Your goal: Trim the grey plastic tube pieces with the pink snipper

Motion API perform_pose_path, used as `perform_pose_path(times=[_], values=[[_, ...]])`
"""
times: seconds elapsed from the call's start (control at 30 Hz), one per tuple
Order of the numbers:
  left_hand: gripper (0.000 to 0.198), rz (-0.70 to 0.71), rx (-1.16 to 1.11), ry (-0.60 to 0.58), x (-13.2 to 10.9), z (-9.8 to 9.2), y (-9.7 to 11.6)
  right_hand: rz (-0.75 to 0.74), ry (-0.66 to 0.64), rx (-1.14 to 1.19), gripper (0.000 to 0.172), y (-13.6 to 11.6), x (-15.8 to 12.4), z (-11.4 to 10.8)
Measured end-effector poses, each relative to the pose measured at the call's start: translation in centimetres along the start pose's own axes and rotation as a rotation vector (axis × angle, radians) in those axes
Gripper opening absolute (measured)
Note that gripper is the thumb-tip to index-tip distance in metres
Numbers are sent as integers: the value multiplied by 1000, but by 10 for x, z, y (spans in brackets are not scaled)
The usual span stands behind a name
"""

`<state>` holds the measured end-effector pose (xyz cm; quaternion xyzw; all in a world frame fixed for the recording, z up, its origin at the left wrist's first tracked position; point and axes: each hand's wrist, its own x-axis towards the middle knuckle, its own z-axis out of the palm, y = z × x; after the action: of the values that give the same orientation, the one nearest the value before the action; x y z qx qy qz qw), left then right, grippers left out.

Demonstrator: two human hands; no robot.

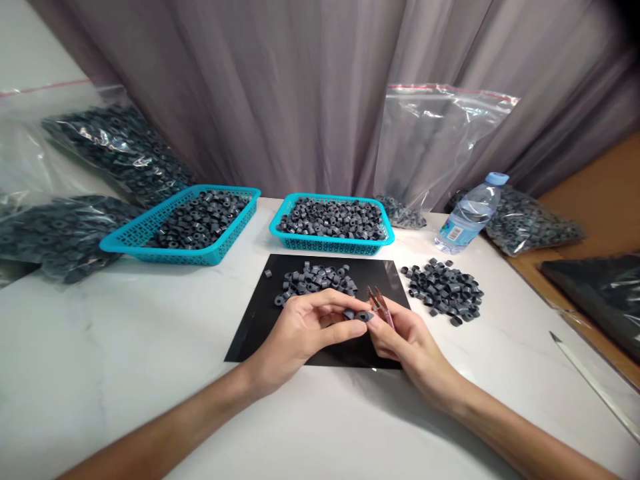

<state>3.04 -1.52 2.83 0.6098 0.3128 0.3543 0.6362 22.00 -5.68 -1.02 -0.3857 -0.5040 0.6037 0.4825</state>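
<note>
My left hand [305,327] pinches small dark grey ring-shaped pieces [364,317] between thumb and fingertips; at least two show, side by side. Meeting it over the black mat [250,333], my right hand [410,337] is closed, its thumb touching the same pieces. Out of the right hand points a small pinkish tool like nippers [381,305], its two pointed jaws apart and directed up and away from me. Just behind my fingers lies a loose heap of the same grey rings [317,279] on the mat, partly hidden by my left hand.
Two turquoise baskets [220,252] [333,245] of grey rings stand at the back. Right of the mat is another heap [445,290], with a water bottle [470,213] behind it. Clear bags of rings [120,147] [530,220] flank both sides. A white pointed strip [590,380] lies far right.
</note>
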Motion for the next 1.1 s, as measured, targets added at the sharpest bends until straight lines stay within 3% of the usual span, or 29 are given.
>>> perform_pose_path(times=[0.2, 0.33, 0.47, 0.63, 0.93, 1.1], values=[[14, 26, 48, 65, 2, -1, 0, -95, 150, -38, 39, 3, 0, -9], [18, 24, 37, 86, 2, 0, 1, -261, 182, -380, 35, -5, -3, -16], [20, 15, 24, 77, 1, -1, 2, -483, 161, -719, 26, -13, -2, -24], [20, 30, 50, 81, 0, -2, 6, -658, 110, -862, 39, -15, 3, -31], [19, 47, 77, 73, 0, -2, 7, -838, 137, -1033, 52, -17, 6, -33], [19, 41, 68, 87, -1, -1, 7, -864, 106, -1160, 52, -11, 8, -39]])
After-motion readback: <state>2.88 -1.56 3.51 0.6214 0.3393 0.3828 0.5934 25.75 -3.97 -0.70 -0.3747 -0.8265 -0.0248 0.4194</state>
